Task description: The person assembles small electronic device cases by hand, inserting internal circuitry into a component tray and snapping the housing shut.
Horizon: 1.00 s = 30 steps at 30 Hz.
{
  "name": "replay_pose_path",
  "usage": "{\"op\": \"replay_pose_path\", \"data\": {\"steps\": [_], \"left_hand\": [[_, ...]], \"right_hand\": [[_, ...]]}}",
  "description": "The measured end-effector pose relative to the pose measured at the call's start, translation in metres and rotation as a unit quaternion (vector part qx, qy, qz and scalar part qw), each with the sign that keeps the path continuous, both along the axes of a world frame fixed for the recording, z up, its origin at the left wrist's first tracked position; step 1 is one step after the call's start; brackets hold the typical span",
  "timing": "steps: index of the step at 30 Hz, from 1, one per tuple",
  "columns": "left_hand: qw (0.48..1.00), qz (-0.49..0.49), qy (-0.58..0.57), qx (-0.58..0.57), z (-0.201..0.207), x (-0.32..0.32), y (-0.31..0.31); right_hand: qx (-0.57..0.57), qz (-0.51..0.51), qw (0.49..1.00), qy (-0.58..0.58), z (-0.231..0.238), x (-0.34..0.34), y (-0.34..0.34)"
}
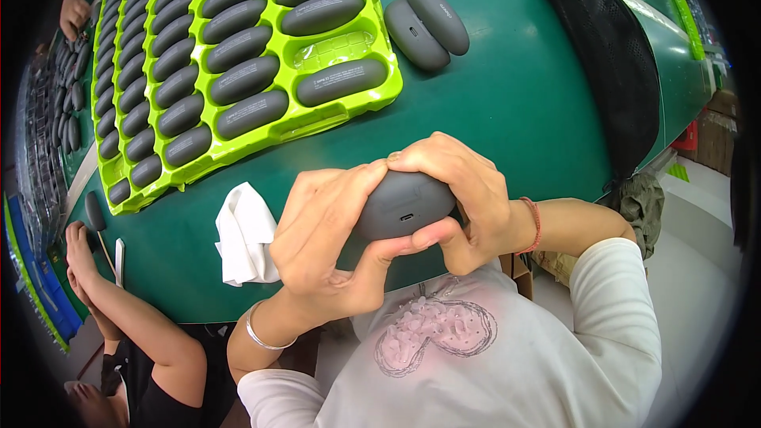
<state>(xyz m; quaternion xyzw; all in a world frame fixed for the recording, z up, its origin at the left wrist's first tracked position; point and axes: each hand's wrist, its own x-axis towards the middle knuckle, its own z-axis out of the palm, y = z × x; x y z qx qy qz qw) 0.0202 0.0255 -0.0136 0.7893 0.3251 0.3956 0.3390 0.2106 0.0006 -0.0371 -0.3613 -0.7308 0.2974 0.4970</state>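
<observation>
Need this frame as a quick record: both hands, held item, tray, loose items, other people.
left hand: left hand gripping the held item's left side
right hand: right hand gripping its right side
held item: dark grey rounded plastic case, small port facing the wearer
tray: bright green moulded plastic tray, rows of grey oval cases, at least one empty slot
loose items: two grey rounded cases right of tray; crumpled white cloth
other people: co-worker's forearm, lower left

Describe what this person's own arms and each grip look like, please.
The left grip is gloveless, with a silver-coloured bangle around its wrist; the right grip, also gloveless, has a reddish bracelet. The sleeves are short and white.
</observation>
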Motion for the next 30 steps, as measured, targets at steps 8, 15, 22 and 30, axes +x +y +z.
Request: {"op": "replay_pose_path", "data": {"steps": [8, 15, 22, 30], "left_hand": [[0.998, 0.025, -0.024, -0.054, 0.002, -0.004, 0.003], [0.999, 0.031, 0.0, -0.036, 0.004, -0.011, 0.004], [0.999, 0.029, 0.029, -0.009, 0.005, -0.005, 0.007], [0.986, 0.047, -0.049, -0.149, 0.013, -0.005, -0.003]], "right_hand": [[-0.162, 0.066, 0.977, 0.118, 0.008, 0.0, 0.007], [-0.492, 0.237, 0.773, 0.324, 0.016, 0.006, -0.003], [-0.268, 0.115, 0.948, 0.131, 0.022, 0.011, 0.007], [-0.403, 0.134, 0.868, 0.257, 0.025, 0.012, 0.005]]}}
